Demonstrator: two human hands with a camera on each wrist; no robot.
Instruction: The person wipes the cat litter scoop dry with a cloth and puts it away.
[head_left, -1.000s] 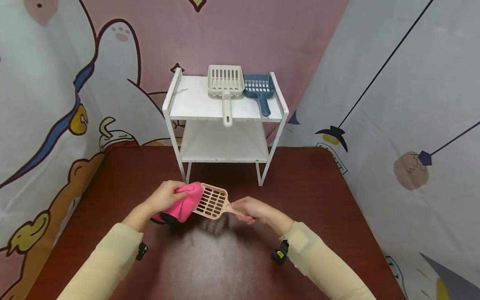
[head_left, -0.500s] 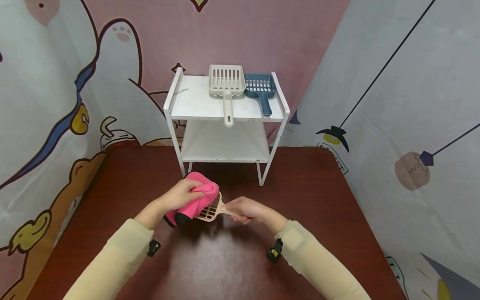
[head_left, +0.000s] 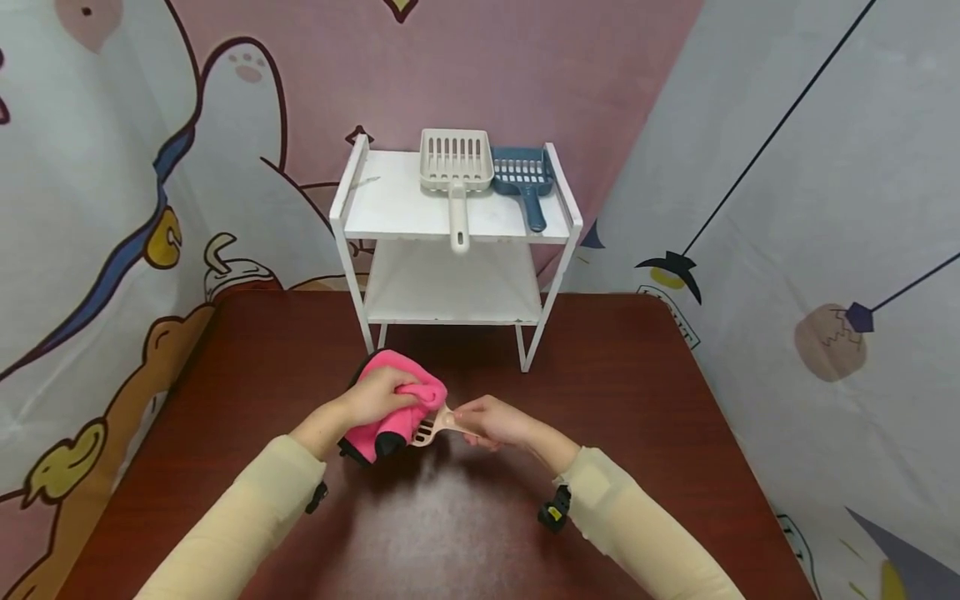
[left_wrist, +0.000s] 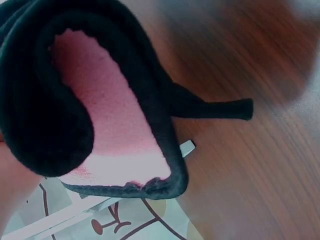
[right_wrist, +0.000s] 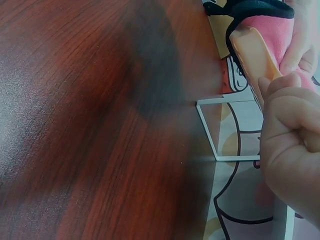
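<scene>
A pink cloth (head_left: pixel 431 393) with black edging is gripped in my left hand (head_left: pixel 373 398), which rubs or presses it over a peach-coloured slotted litter scoop (head_left: pixel 425 432). Most of the scoop's slotted head lies hidden under the cloth. My right hand (head_left: pixel 495 422) pinches the scoop's handle from the right, above the table. The left wrist view is filled by the cloth (left_wrist: pixel 112 115), its black border folded in a loop. In the right wrist view, cloth wraps round the scoop (right_wrist: pixel 252 47) close to the curled right hand (right_wrist: pixel 295 135).
A white two-tier rack (head_left: pixel 450 287) stands at the back of the brown table (head_left: pixel 622 400). On its top shelf lie a cream litter scoop (head_left: pixel 458 196), its handle overhanging the front, and a blue one (head_left: pixel 531 196). Printed curtains (head_left: pixel 585 75) enclose the table.
My left hand has moved right with the cloth, which now covers most of the scoop's slotted head that showed a second ago. The right hand has stayed nearly still on the handle.
</scene>
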